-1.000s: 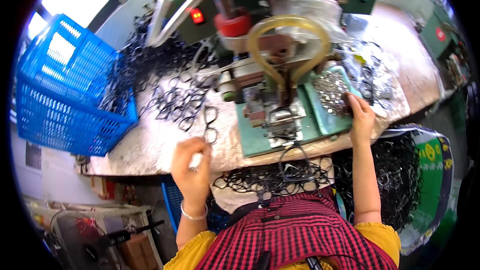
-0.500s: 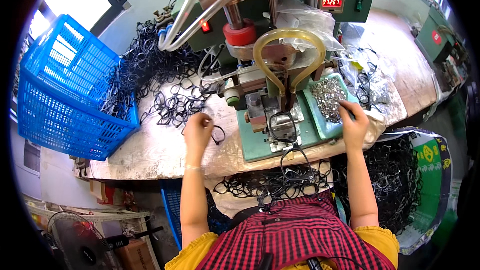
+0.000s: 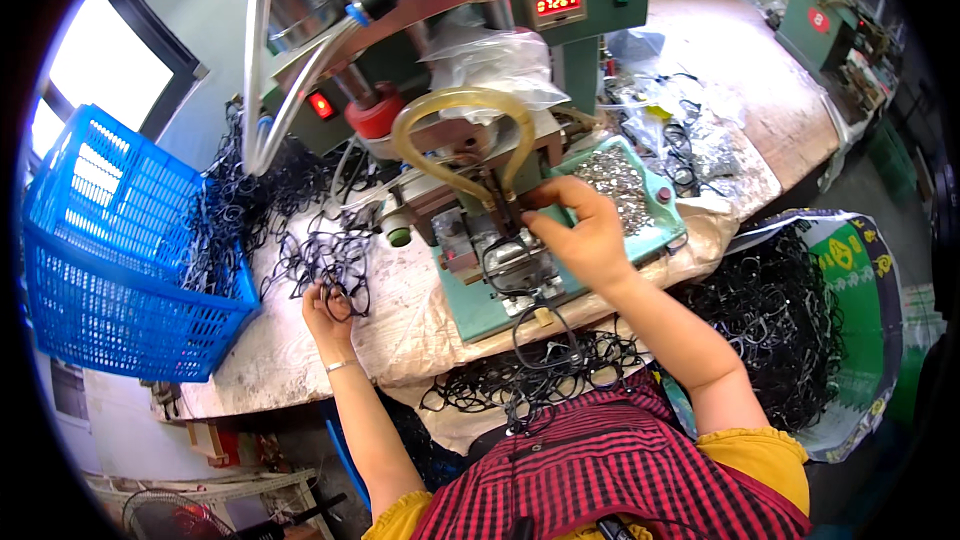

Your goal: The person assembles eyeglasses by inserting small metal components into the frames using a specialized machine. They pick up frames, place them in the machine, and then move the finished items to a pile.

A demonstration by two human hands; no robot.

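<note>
My left hand (image 3: 328,322) is closed on a black eyeglass frame (image 3: 352,302) at the near edge of a loose pile of similar frames (image 3: 312,252). My right hand (image 3: 585,235) reaches to the green press (image 3: 470,315), its thumb and fingertips pinched beside the dark press head. Whatever is between those fingers is too small to make out. Another black frame (image 3: 548,340) sits at the press's metal fixture (image 3: 522,270), one rim hanging over the front edge. Right of the press head lies a teal tray (image 3: 655,230) of small shiny metal parts (image 3: 612,180).
A tilted blue basket (image 3: 130,280) spills frames onto the bench's left side. More frames lie along the front edge (image 3: 470,380) above my lap. A big sack (image 3: 860,340) of frames stands at right. A curved yellowish tube (image 3: 465,98) and clear hoses (image 3: 300,90) surround the press.
My right hand has moved left from the metal parts to the press head. My left hand has moved left to the loose frames. The view has shifted and turned.
</note>
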